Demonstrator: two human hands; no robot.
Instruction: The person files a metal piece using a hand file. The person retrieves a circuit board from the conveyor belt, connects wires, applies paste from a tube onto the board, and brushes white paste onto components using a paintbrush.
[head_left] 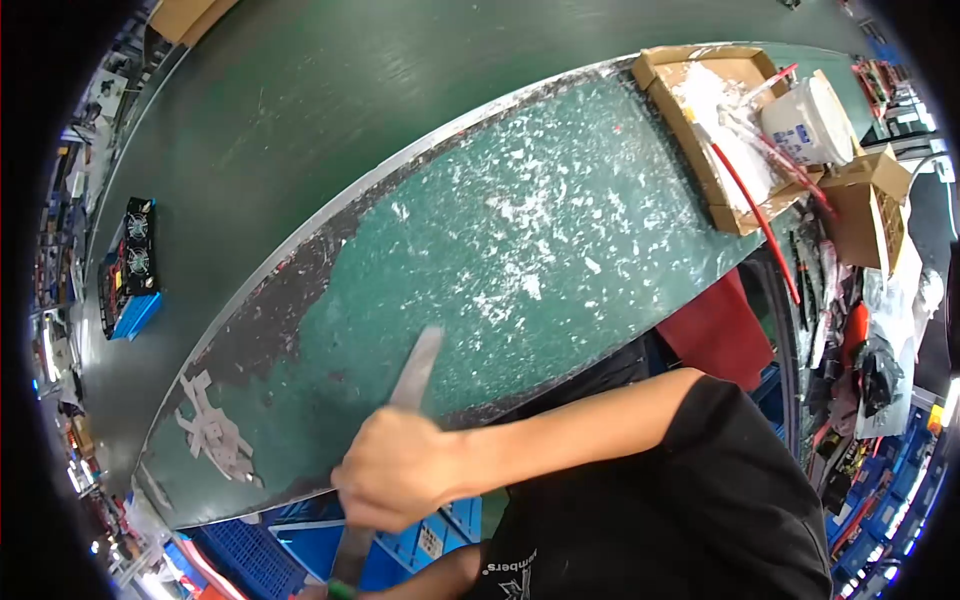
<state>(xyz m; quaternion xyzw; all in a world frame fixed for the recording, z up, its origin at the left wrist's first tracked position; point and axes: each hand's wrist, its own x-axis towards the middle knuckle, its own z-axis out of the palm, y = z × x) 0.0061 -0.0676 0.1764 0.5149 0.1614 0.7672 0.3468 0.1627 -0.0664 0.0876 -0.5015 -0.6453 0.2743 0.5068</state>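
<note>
Right hand [398, 470] grips a flat strip [417, 370], its long axis running seven to one o'clock, white flecks [528, 212] beyond the latter end.

Bright lights [950, 402] and blue bins [905, 480] surround a green belt [300, 120].

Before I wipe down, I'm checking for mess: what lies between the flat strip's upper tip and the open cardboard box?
In the head view, white flakes lie scattered over the green surface between the flat strip and the cardboard box.
</note>
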